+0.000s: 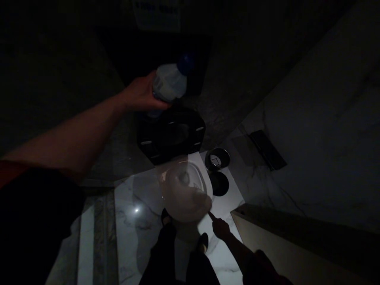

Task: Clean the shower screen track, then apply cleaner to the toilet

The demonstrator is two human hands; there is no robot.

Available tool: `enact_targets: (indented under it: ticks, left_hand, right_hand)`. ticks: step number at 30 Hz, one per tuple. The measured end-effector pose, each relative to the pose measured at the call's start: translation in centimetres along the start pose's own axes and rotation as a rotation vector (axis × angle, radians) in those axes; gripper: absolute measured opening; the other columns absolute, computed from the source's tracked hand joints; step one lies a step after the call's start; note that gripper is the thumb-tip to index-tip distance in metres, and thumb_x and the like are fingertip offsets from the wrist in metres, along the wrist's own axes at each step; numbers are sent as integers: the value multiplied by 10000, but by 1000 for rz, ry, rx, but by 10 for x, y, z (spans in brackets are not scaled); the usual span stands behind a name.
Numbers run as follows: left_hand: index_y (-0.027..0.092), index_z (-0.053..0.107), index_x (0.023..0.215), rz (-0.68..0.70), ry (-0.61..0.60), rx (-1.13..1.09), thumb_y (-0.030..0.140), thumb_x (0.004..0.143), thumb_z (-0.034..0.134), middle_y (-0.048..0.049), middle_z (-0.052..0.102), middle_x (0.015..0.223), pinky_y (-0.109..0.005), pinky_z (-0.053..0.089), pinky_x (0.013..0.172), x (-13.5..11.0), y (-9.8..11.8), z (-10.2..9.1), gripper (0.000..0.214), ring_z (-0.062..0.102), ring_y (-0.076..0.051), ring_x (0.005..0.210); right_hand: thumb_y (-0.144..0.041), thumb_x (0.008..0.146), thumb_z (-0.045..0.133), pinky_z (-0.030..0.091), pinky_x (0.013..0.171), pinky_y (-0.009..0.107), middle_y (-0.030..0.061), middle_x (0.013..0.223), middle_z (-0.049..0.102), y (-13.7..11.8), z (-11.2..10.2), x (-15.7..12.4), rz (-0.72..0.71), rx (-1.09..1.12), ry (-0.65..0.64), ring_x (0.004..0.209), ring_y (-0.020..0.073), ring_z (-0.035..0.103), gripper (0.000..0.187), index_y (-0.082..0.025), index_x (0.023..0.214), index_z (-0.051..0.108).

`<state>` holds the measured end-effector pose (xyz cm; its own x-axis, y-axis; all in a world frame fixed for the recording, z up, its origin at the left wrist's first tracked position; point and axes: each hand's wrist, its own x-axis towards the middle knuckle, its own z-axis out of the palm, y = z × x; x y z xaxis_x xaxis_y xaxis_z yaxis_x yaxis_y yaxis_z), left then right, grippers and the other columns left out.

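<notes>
My left hand (145, 93) is wrapped round a pale plastic bottle (170, 83) with a blue cap. The bottle is held up high, tilted with its cap toward the upper right. Below it is a white toilet (209, 186) with an open bowl. My right hand (221, 228) is closed on the thin dark handle of what looks like a toilet brush (211, 216). A pale blurred shape at the handle's far end lies over the front of the bowl; its outline is hard to make out in the dim light.
A black angular piece with light metal parts (172, 136) stands behind the bowl. To its right are a round bin (218, 159) and a black round object (219, 184). A black fixture (267, 150) sits on the marbled wall. A pale panel edge (261, 233) is at lower right.
</notes>
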<state>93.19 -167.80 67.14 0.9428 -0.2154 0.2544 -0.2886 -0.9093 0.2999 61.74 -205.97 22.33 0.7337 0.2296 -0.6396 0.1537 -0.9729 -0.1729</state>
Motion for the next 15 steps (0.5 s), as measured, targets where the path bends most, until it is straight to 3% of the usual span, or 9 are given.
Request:
enact_targets:
  ticks: [5,7,10,13,15]
  left_hand:
    - [-49,292,1507,-15,-46,-25,434,771,730,-60,546,1481,-411,362,1164,-5,5,-8,983,480,-233,1412]
    - [-60,287,1508,-2,-24,-39,465,748,719,-70,546,1476,-409,354,1160,-4,3,-7,1020,476,-249,1413]
    - [-84,281,1503,3,-1,-58,503,753,673,-87,559,1448,-412,354,1133,-3,0,-5,1031,469,-272,1411]
    - [-100,284,1489,1,-11,-76,529,753,635,-96,550,1445,-421,352,1114,-2,-3,-5,1030,453,-298,1415]
    - [-106,296,1473,17,-13,-79,550,759,607,-90,548,1442,-421,354,1110,-2,-5,-5,1018,446,-304,1418]
  right_hand:
    - [-100,929,423,575,734,406,186,995,745,-35,-57,25,-128,-28,-34,897,315,738,732,-281,1631,320]
    - [-124,939,452,573,714,428,174,948,739,-62,-84,37,-195,-52,8,848,316,728,732,-302,1634,304]
    - [-144,958,463,556,808,463,146,963,725,-113,-121,66,-312,-81,66,898,299,711,716,-327,1632,304]
    - [-116,950,499,520,846,425,116,983,719,-154,-153,100,-372,-76,59,932,264,698,696,-256,1616,355]
    - [-82,932,520,508,823,400,125,1000,723,-162,-172,119,-341,-74,46,929,257,699,678,-192,1590,398]
